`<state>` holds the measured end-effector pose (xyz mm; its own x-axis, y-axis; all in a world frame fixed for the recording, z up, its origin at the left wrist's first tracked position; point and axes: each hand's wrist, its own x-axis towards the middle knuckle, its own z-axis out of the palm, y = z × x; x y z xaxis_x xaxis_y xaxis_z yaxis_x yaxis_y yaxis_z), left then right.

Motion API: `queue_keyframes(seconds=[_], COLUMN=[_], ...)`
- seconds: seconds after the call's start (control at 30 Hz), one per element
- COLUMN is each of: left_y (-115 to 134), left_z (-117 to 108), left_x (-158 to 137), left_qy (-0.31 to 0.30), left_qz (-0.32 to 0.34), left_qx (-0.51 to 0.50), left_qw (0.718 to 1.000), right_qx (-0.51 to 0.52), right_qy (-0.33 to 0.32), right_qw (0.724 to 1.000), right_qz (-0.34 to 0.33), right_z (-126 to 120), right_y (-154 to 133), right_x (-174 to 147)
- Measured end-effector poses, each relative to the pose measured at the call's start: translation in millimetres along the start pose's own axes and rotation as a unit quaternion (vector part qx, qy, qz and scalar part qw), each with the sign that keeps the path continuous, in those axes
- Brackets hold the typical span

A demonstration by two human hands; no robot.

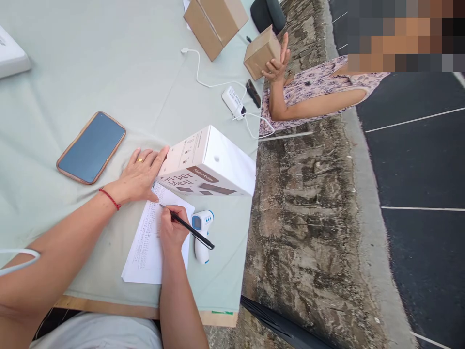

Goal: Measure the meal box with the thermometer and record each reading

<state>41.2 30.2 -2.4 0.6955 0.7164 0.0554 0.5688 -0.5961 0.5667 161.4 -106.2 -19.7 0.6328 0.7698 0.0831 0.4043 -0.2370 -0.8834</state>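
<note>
My right hand (173, 227) is closed round a black pen (196, 231), its tip at the upper part of a sheet of paper (145, 252) covered in rows of handwriting. My left hand (143, 169), fingers stretched out, lies with its fingertips against a white box (228, 160) printed "Super Meal"; its thumb reaches the paper's top edge. A ring and a red bracelet are on that hand and wrist. Just right of the paper lies a white and blue infrared thermometer (201, 237). To the left of my left hand, a phone (91, 148) lies with its screen dark.
A large cardboard box (216, 24) and a smaller one (262, 52) stand at the far side, a person's hand (276, 65) by the smaller. A white device (234, 103) with a cable, a dark object (253, 93) and a white case (12, 53) lie on the cloth-covered table (109, 63).
</note>
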Motion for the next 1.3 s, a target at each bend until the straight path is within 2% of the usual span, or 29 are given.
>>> queue_keyframes(seconds=[0.43,0.73,0.9,1.07,1.3], left_y=[-3.6,-0.9,-2.7,-4.7,-2.4], left_z=[4.2,1.6,3.8,6.3,4.1], left_x=[0.4,0.8,0.7,0.7,1.0], left_qy=[0.015,0.007,0.014,0.02,0.014], left_qz=[0.013,0.007,0.011,0.016,0.01], left_qx=[-0.012,-0.005,-0.002,-0.003,-0.002], left_qw=[1.0,1.0,1.0,1.0,1.0], right_qx=[-0.006,0.014,0.012,0.014,0.025], right_qy=[-0.011,0.015,0.004,0.029,0.021], right_qw=[1.0,1.0,1.0,0.999,0.999], right_qz=[0.001,0.013,0.001,0.002,0.019], right_z=[-1.0,-0.9,-0.1,-0.1,-0.1], right_y=[2.9,1.8,1.0,1.8,-0.2], right_x=[0.8,0.6,0.4,-0.4,-0.5])
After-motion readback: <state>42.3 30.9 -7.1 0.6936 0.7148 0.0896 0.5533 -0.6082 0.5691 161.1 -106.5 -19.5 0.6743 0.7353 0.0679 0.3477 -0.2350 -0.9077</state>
